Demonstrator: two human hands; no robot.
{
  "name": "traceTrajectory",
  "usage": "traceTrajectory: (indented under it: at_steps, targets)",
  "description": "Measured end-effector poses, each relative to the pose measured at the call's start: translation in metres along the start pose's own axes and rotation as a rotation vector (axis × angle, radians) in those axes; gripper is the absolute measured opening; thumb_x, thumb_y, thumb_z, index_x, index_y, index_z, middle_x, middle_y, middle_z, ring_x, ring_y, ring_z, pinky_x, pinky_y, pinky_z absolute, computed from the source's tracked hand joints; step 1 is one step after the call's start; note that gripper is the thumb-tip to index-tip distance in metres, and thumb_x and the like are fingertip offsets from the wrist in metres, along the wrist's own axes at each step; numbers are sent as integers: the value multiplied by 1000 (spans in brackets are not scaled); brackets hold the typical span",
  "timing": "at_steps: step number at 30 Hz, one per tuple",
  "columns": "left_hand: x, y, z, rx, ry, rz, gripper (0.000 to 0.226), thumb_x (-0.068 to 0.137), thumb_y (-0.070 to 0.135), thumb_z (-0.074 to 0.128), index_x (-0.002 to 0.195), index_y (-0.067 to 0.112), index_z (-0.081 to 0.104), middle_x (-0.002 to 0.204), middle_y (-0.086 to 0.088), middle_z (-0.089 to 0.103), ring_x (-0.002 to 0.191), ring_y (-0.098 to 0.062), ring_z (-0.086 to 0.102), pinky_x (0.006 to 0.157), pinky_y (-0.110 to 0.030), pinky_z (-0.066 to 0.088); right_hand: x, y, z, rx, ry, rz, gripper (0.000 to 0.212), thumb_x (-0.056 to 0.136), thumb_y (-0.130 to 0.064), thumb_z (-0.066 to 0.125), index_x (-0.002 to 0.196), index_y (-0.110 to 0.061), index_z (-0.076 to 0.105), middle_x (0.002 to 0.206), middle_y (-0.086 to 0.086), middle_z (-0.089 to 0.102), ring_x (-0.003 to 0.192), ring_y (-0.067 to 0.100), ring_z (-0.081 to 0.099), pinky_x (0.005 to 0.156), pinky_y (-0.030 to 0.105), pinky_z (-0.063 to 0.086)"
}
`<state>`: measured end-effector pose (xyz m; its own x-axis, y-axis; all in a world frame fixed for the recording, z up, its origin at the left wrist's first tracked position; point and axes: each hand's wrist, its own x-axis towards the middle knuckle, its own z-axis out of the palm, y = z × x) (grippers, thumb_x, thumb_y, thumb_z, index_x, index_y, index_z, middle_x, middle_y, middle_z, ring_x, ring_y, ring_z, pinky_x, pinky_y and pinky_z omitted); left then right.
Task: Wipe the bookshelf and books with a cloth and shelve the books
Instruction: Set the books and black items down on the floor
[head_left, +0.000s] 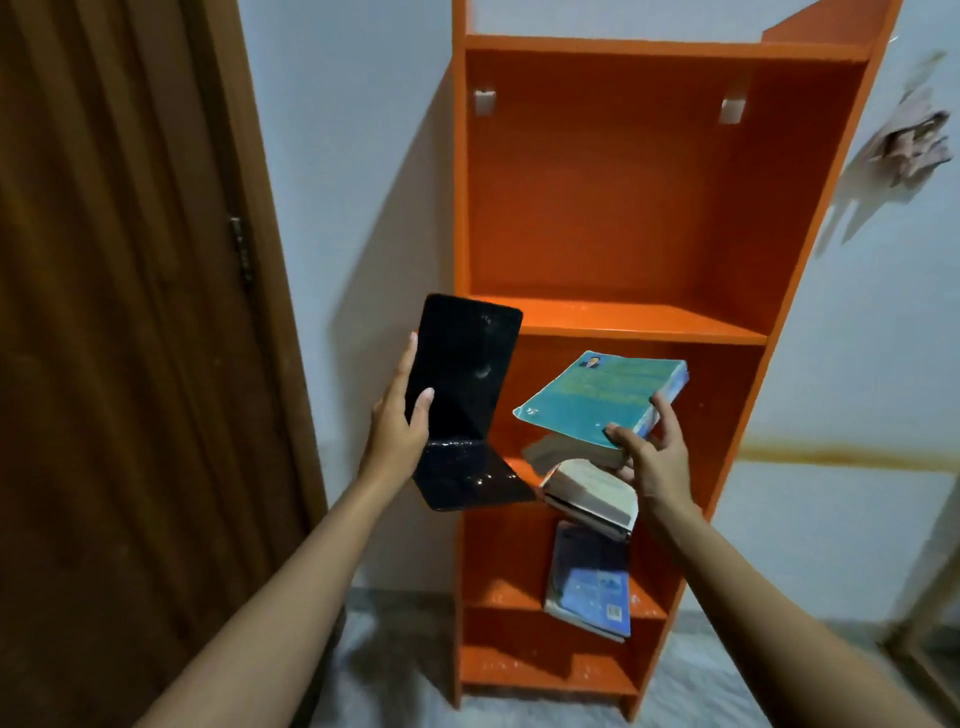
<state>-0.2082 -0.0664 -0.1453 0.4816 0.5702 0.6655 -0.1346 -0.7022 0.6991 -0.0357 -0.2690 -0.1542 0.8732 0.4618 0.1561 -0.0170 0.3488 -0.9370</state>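
Before bookshelf (639, 332) edge: bookend (462, 374), teal book (597, 400).

Both arms are bare along all that shows of them. The left forearm (291, 587), left of the bookshelf (623, 322), and the right forearm (769, 597), before the bookshelf's right side, are slim and smooth. The left grip (395, 431) and the right grip (652, 460) have long, slender fingers (418, 413) with plain, rounded nails (426, 393).

The left hand (395, 428) holds a black bookend (460, 374), right hand (655, 460) a teal book (597, 400).
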Motion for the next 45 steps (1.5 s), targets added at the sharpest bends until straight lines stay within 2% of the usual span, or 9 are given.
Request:
traceTrajectory:
  at_steps: [8, 13, 20, 25, 28, 31, 35, 38, 45]
  targets:
    - [-99, -63, -86, 202, 149, -266, 66, 97, 10, 46, 137, 51, 15, 154, 11, 23, 141, -7, 23, 113, -26, 24, -39, 139, 70, -15, -236, 367, 73, 82, 7, 60, 141, -28, 36, 122, 10, 58, 102, 33, 63, 78, 43, 57]
    - [-135, -102, -112, 352, 236, -384, 62, 95, 4, 48, 144, 31, 22, 147, 16, 26, 134, 6, 24, 107, -4, 20, -22, 209, 115, -111, -497, 586, 71, 79, 12, 59, 139, -21, 41, 125, 21, 59, 98, 39, 63, 71, 39, 59]
    - [-167, -166, -105, 583, 376, -582, 53, 97, 31, 40, 146, 33, 22, 143, 23, 29, 126, 9, 32, 105, -14, 30, 29, 309, 145, -316, -899, 750, 66, 81, 8, 59, 135, -28, 44, 100, 13, 69, 76, 22, 72, 59, 31, 59]
    - [-207, -199, -68, 488, 548, -612, 55, 99, 8, 41, 149, 17, 20, 150, 29, 22, 140, 1, 24, 113, -20, 25, 43, 376, 133, -425, -1039, 758, 59, 77, -11, 70, 113, -55, 55, 116, 39, 51, 97, 59, 54, 87, 63, 47]
    - [-246, -218, -47, 476, 565, -683, 56, 99, 12, 41, 148, 26, 17, 150, 31, 20, 141, -2, 22, 114, -19, 23, 42, 408, 116, -464, -1070, 793, 64, 82, -1, 65, 122, -49, 50, 121, 41, 45, 98, 48, 61, 82, 55, 54]
    - [-290, -241, -31, 466, 615, -756, 56, 98, 15, 42, 147, 28, 16, 150, 30, 20, 140, 4, 21, 111, -13, 23, 31, 458, 92, -502, -1087, 795, 63, 80, -9, 69, 119, -55, 49, 120, 47, 33, 72, 50, 53, 49, 31, 52]
    - [-367, -285, -7, 515, 609, -851, 59, 98, 12, 42, 142, 39, 13, 152, 14, 23, 138, 1, 26, 112, -19, 25, 1, 545, 52, -487, -1084, 852, 61, 82, -9, 68, 115, -58, 53, 111, 46, 42, 89, 67, 45, 82, 71, 43]
    - [-445, -329, 10, 608, 619, -1010, 63, 99, 16, 42, 140, 49, 8, 148, -3, 36, 131, -19, 40, 102, -28, 34, -27, 610, 27, -520, -1013, 885, 63, 79, -14, 69, 128, -48, 50, 100, 44, 49, 68, 54, 50, 66, 48, 47]
    - [-590, -420, 41, 488, 680, -994, 65, 95, -1, 47, 149, 18, 16, 129, 53, 28, 119, 25, 33, 94, -4, 37, -87, 764, -16, -501, -941, 958, 60, 87, 8, 52, 140, -17, 41, 90, 29, 60, 83, 42, 62, 84, 56, 52]
